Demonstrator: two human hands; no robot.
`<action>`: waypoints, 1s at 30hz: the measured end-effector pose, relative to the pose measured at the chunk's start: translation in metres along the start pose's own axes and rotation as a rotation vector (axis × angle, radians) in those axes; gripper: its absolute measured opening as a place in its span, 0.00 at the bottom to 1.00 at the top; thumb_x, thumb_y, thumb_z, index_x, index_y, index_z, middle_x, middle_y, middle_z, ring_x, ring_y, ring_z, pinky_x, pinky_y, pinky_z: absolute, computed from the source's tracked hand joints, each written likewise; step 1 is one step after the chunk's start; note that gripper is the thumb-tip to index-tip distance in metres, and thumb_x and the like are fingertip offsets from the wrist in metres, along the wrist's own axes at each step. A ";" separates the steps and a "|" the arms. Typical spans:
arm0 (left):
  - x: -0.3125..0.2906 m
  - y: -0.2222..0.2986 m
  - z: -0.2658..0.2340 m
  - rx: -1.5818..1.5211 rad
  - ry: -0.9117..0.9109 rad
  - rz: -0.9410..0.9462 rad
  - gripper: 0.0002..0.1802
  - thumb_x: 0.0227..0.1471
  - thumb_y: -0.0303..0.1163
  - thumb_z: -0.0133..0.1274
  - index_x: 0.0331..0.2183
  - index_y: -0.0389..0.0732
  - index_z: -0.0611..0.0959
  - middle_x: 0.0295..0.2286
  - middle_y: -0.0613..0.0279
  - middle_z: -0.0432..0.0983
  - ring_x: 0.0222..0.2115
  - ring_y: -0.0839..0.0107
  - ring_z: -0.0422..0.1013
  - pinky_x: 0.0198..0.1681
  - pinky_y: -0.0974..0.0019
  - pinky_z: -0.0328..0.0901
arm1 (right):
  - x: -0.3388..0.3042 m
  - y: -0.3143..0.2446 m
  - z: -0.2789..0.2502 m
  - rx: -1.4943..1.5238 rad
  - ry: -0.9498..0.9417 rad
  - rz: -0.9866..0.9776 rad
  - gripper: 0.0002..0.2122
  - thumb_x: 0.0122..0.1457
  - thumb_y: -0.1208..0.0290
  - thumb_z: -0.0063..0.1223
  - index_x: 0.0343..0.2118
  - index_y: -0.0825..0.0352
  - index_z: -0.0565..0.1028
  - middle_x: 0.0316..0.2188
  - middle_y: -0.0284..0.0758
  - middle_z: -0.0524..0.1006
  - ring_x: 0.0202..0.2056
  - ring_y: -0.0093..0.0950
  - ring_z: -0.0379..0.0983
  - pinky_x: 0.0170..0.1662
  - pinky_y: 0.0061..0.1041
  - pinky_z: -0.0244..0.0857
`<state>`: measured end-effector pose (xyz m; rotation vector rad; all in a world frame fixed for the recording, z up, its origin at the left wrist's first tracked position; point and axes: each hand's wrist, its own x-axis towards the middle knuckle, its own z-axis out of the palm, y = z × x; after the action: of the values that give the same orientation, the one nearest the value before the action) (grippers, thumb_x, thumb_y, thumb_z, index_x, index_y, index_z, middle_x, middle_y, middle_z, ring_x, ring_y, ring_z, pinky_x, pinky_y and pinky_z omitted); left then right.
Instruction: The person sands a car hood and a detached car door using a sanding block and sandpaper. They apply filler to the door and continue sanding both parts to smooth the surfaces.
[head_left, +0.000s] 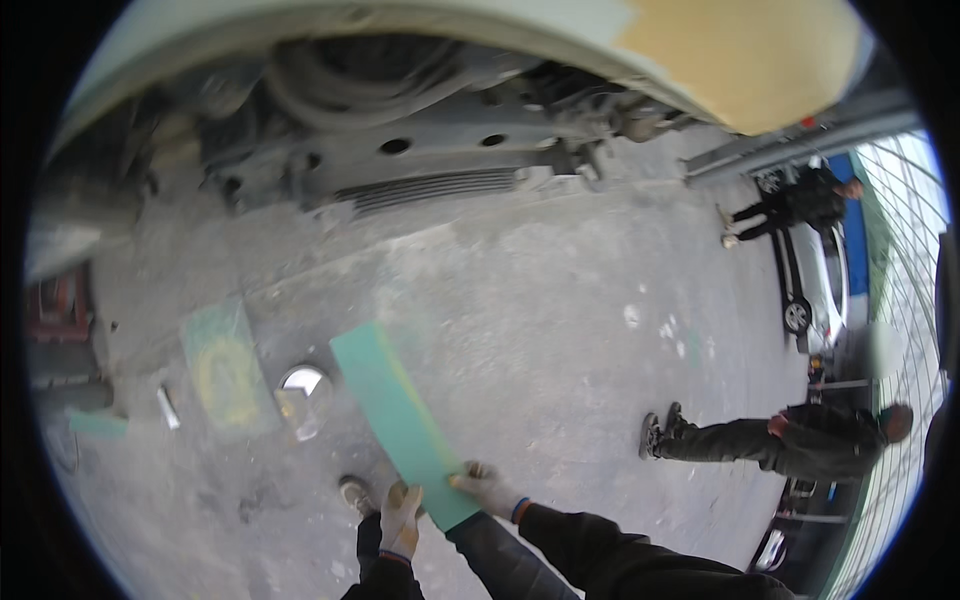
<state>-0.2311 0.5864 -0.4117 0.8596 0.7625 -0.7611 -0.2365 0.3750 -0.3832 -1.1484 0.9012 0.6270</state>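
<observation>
A long, flat green strip (395,405), which looks like sandpaper, stretches out in front of me with a yellowish streak along its right side. Its near end is between my two gloved hands. My left hand (402,520) pinches the left edge. On the opposite edge, my right hand (487,488) is closed with the thumb on top. Beyond the strip rises the underside of a vehicle, with a pale body panel (540,25) bearing a large beige-yellow patch (740,60).
On the floor to the left lie a yellow-smeared greenish sheet (228,375), a round tin (305,382), a white tube (168,408) and a green scrap (98,425). Two people (820,440) stand at the right, near a parked white car (815,275).
</observation>
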 end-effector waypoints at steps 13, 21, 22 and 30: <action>-0.090 -0.033 0.216 1.807 -0.395 0.443 0.19 0.57 0.40 0.59 0.39 0.31 0.83 0.36 0.37 0.81 0.40 0.43 0.78 0.42 0.50 0.71 | -0.296 -0.112 -0.160 -1.327 0.764 -1.003 0.23 0.64 0.57 0.55 0.57 0.66 0.73 0.41 0.43 0.78 0.44 0.41 0.76 0.51 0.38 0.68; -0.196 -0.017 0.521 2.374 -0.643 1.110 0.08 0.52 0.32 0.53 0.33 0.40 0.82 0.28 0.58 0.82 0.24 0.56 0.81 0.26 0.53 0.75 | -0.306 -0.243 -0.340 -1.442 -0.088 -0.490 0.23 0.61 0.64 0.51 0.60 0.57 0.73 0.51 0.41 0.79 0.50 0.41 0.78 0.53 0.37 0.72; -0.201 -0.014 0.552 2.412 -0.614 1.064 0.10 0.53 0.32 0.51 0.37 0.40 0.81 0.32 0.57 0.82 0.30 0.55 0.81 0.31 0.55 0.75 | -0.309 -0.252 -0.361 -1.420 0.038 -0.639 0.22 0.60 0.66 0.51 0.59 0.57 0.74 0.52 0.40 0.80 0.50 0.41 0.78 0.52 0.36 0.72; -0.237 0.061 0.694 1.963 -0.046 1.591 0.22 0.52 0.29 0.51 0.51 0.42 0.81 0.49 0.58 0.75 0.55 0.61 0.70 0.55 0.58 0.69 | -0.349 -0.458 -0.404 -1.478 0.690 -1.448 0.23 0.53 0.72 0.51 0.55 0.57 0.76 0.53 0.31 0.77 0.54 0.35 0.73 0.56 0.38 0.69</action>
<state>-0.1176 0.0793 0.1085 2.5654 -1.1590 0.2561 -0.1557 -0.1424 0.0864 -2.9459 -0.2694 -0.5553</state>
